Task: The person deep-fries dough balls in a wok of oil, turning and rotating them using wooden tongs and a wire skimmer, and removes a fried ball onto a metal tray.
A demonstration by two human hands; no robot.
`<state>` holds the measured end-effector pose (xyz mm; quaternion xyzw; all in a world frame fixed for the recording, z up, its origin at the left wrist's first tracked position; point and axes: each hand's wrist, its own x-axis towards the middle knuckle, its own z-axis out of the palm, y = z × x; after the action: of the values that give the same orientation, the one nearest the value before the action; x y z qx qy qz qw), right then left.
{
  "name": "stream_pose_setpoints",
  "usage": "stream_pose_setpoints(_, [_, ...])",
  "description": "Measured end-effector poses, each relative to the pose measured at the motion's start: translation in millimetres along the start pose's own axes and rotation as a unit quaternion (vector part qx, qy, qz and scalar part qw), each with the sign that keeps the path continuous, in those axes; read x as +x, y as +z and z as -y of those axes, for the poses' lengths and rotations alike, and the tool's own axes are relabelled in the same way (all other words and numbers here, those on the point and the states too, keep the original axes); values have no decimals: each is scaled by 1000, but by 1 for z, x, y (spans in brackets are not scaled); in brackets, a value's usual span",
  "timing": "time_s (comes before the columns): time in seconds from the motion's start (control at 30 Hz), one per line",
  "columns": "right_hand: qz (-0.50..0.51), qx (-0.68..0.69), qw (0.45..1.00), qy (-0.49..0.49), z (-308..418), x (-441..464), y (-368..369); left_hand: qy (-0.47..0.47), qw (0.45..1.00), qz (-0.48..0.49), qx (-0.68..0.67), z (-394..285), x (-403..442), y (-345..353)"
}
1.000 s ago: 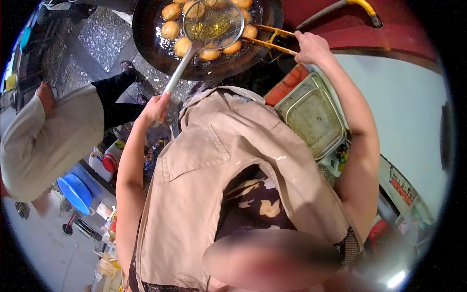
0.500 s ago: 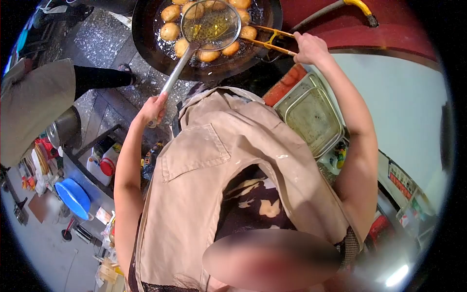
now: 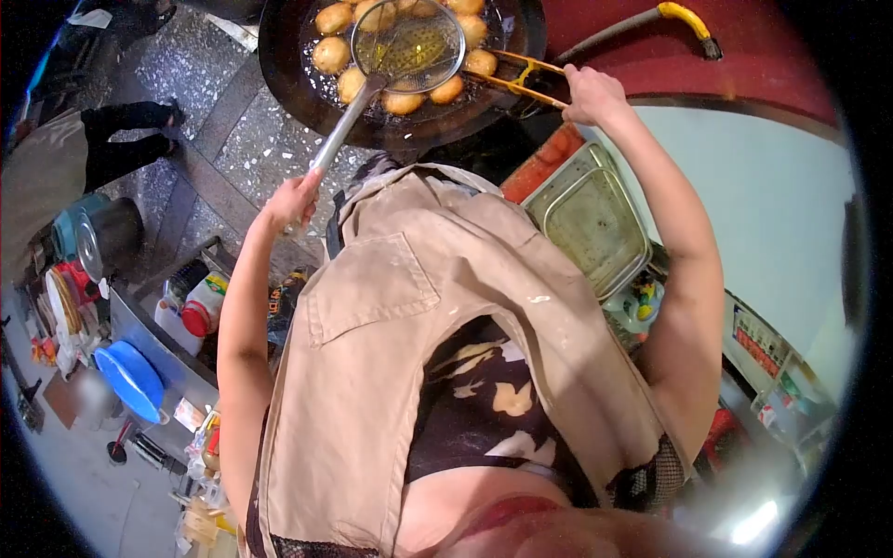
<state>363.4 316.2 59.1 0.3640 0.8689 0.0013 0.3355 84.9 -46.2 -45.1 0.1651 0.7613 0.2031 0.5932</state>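
At the top of the view a wide dark wok [image 3: 288, 102] holds oil with several round golden-brown fried dough balls [image 3: 331, 55]. My left hand [image 3: 292, 200] is closed round the metal handle of a wire-mesh skimmer [image 3: 409, 46], whose round head is over the wok. My right hand [image 3: 595, 93] grips wooden tongs [image 3: 526, 74] with a yellow middle piece. Their tips reach into the wok beside a dough ball [image 3: 480, 62] at its right side; whether they touch it I cannot tell.
Right of me are a metal tray [image 3: 595, 223] and a red surface bearing a yellow-handled tool [image 3: 684, 11]. A blue basin [image 3: 130, 379] and a red-lidded jar [image 3: 200, 316] stand at left. Another person's legs [image 3: 130, 139] are farther off on the speckled floor.
The view has shifted slightly, and the other person at left has moved farther toward the left edge. Both my hands keep their holds, with the skimmer and tongs in nearly the same place.
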Motion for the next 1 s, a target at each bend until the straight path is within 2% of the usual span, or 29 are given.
stream_pose_setpoints(0.4, [-1, 0, 1000, 14, 5, -2, 2, 4, 999, 3, 33, -9, -8, 1])
stream_pose_setpoints(1.0, [7, 12, 999, 29, 8, -5, 2, 11, 1000, -3, 12, -6, -3, 1])
